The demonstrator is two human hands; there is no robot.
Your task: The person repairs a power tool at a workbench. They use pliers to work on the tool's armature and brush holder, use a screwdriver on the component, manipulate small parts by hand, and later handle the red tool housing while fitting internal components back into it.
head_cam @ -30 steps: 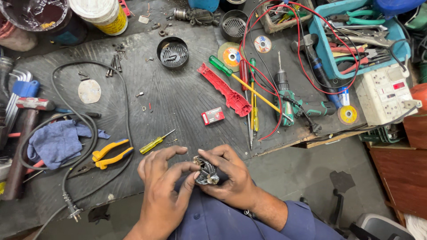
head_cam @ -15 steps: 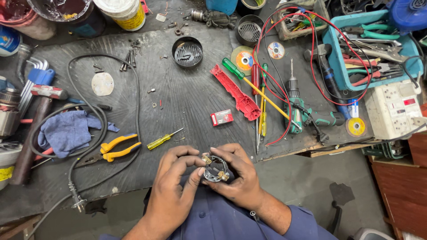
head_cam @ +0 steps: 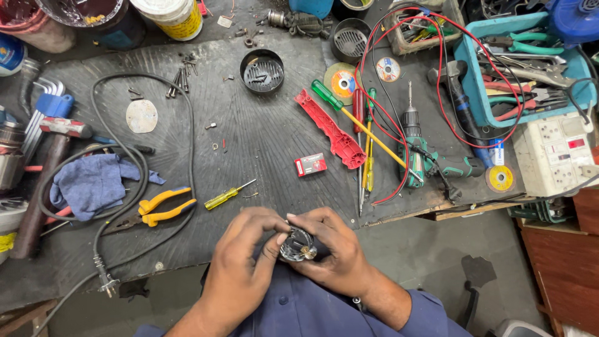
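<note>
Both of my hands are together at the near edge of the dark workbench (head_cam: 262, 137), close to my blue shirt. Between them is a small round metal motor part (head_cam: 297, 244) with brass bits on it. My left hand (head_cam: 240, 262) cups the part from the left, thumb and fingers on its rim. From the right, my right hand (head_cam: 334, 249) wraps around it. Most of the part is hidden by my fingers. A small yellow-handled screwdriver (head_cam: 226, 196) lies on the bench just beyond my left hand.
Yellow-handled pliers (head_cam: 157, 209), a black power cord (head_cam: 118, 187) and a blue rag (head_cam: 93, 181) lie to the left. A red plastic casing half (head_cam: 331, 128), long screwdrivers, a green drill (head_cam: 415, 146), a round black cap (head_cam: 262, 72), a teal tool tray (head_cam: 524, 68) and a white socket box (head_cam: 555, 153) fill the right.
My hands have stayed at the bench edge, turning the metal part a little between the fingers. The view has shifted slightly, so the bench sits lower in frame.
</note>
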